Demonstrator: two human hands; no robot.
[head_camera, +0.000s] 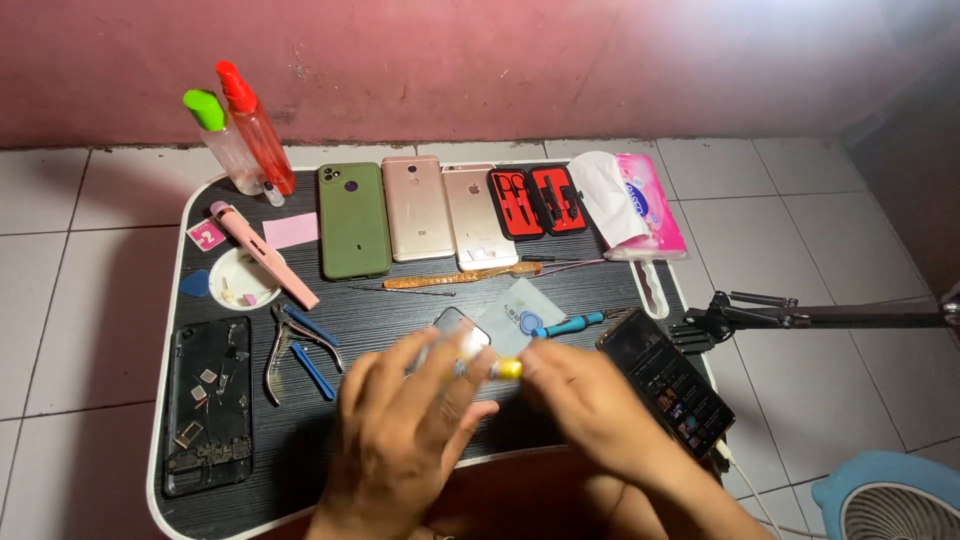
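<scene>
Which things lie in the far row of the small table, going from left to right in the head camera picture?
Green-capped spray bottle → red-capped spray bottle → green phone → rose-gold phone → light gold phone → open black and red tool case → pink tissue pack.
</scene>
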